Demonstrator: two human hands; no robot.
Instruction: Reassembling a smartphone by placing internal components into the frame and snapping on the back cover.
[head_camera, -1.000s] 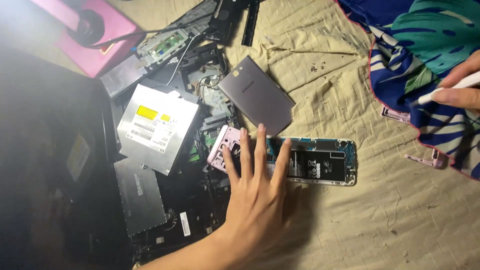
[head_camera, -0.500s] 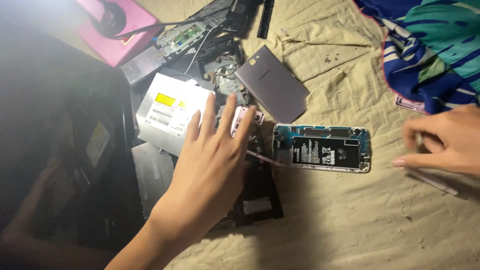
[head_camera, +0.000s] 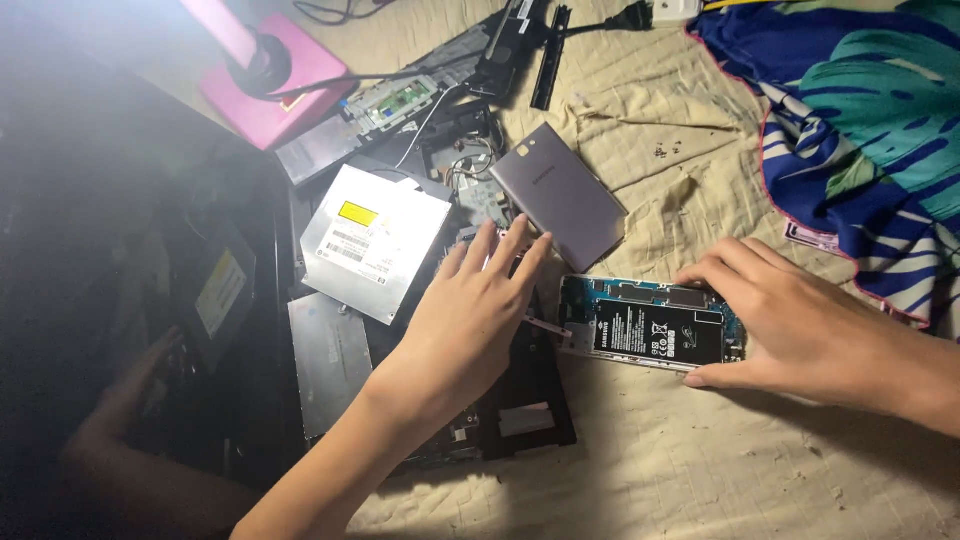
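An opened phone (head_camera: 650, 330) lies flat on the beige sheet, its black battery and blue board showing. My right hand (head_camera: 800, 330) grips its right end, fingers on the top edge and thumb on the bottom edge. My left hand (head_camera: 465, 320) lies flat with fingers spread over black laptop parts (head_camera: 520, 400), just left of the phone. Its fingertips cover a small pink piece and point at a grey phone back cover (head_camera: 560, 195). A silver optical drive (head_camera: 375, 240) sits beside that hand on the left.
A pink lamp base (head_camera: 285, 90) stands at the upper left among boards and cables. A blue leaf-patterned cloth (head_camera: 870, 110) fills the upper right. Tiny screws (head_camera: 665, 150) lie on the sheet (head_camera: 700, 470). A dark glossy panel (head_camera: 130, 380) on the left reflects my arm.
My right hand has come in from the right and taken hold of the opened phone's end. My left hand shifted from over the phone to the laptop parts beside it.
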